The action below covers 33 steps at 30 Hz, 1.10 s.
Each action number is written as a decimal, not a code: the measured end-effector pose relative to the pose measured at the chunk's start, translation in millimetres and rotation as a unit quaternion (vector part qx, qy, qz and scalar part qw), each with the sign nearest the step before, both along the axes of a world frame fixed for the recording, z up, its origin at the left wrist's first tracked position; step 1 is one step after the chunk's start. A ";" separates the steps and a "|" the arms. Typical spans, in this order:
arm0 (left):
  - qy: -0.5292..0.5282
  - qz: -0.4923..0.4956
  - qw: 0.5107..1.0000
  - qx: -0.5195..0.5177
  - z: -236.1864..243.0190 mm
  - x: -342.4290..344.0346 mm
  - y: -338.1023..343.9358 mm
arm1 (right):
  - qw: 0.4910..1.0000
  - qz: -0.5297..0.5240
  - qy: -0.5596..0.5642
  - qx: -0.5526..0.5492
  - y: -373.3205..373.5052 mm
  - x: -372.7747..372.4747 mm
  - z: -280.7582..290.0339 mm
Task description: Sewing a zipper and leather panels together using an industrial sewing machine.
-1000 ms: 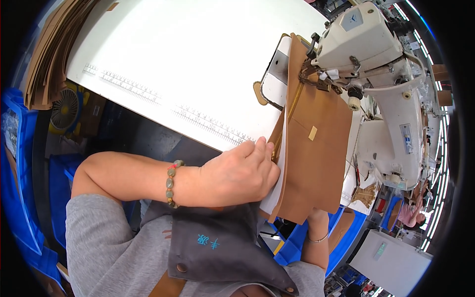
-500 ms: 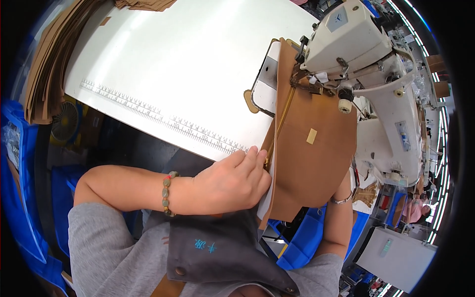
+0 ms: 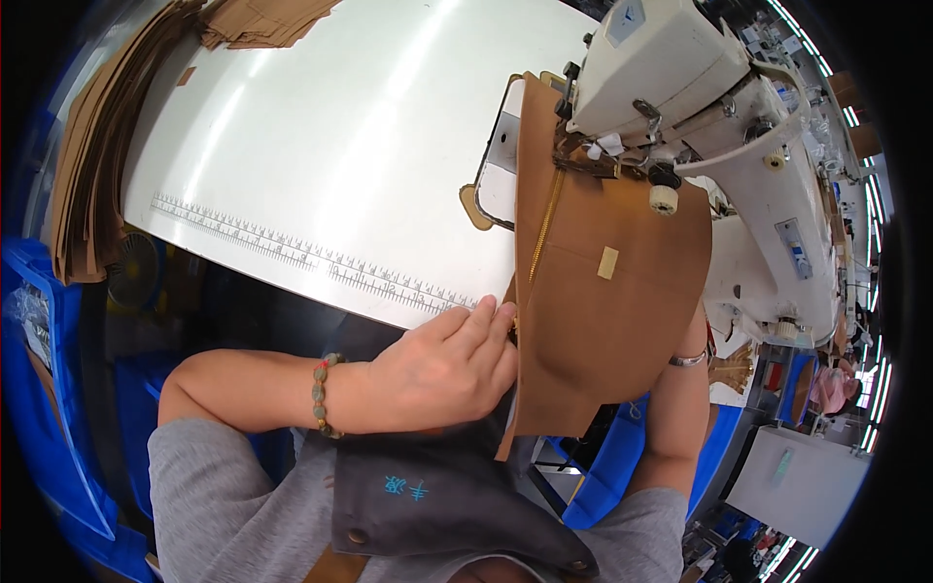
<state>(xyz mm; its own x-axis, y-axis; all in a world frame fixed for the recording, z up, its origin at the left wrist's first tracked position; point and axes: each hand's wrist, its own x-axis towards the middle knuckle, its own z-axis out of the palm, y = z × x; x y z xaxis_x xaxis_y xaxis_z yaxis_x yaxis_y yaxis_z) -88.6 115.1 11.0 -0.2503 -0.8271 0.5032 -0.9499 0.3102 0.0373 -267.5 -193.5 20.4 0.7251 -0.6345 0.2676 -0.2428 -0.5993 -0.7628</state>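
Observation:
A brown leather-like panel (image 3: 632, 321) lies under the presser foot of a white sewing machine (image 3: 651, 73). A brass-coloured zipper (image 3: 546, 228) runs down its left part, with its upper end at the needle area. On the panel's face sits a small pale yellow patch (image 3: 607, 262). My left hand (image 3: 447, 369) is closed at the panel's lower left edge, fingertips pinching it near the zipper's lower end. My right hand (image 3: 694, 338) reaches up behind the panel's right side. Only its wrist area shows, so its fingers are hidden.
The white worktop (image 3: 321, 146) carries a printed ruler scale along its near edge. A stack of brown pieces (image 3: 87, 165) hangs over the left edge, with more brown pieces (image 3: 267, 21) at the back. Blue bins (image 3: 612, 466) stand below, on both sides.
The whole view has shifted slightly. The panel's left edge has turned flatter and the zipper shows more fully on its face. My left hand keeps its pinch at the edge.

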 end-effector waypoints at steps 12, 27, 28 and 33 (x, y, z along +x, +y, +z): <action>0.012 -0.013 0.999 0.043 -1.6 0.9 6.4 | 0.967 -0.115 -0.007 -0.226 121.1 -14.6 37.8; 0.200 0.075 0.974 0.079 30.2 55.8 6.0 | 0.935 0.121 0.150 -0.297 186.4 -4.7 -0.1; 0.208 0.081 0.970 0.094 31.1 55.2 -1.4 | 0.935 0.122 0.151 -0.296 186.6 -4.6 -0.5; 0.109 0.050 0.981 0.155 20.1 41.1 -38.5 | 0.939 0.132 0.141 -0.286 182.1 -3.2 4.6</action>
<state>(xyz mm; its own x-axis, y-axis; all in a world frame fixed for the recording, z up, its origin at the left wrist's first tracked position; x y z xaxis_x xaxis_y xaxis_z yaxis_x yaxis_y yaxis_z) -47.5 76.6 31.0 -0.0747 -0.9639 0.2557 -0.9341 0.1574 0.3205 -270.7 -11.5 25.0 0.9298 -0.2348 0.2835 -0.1731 -0.9586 -0.2261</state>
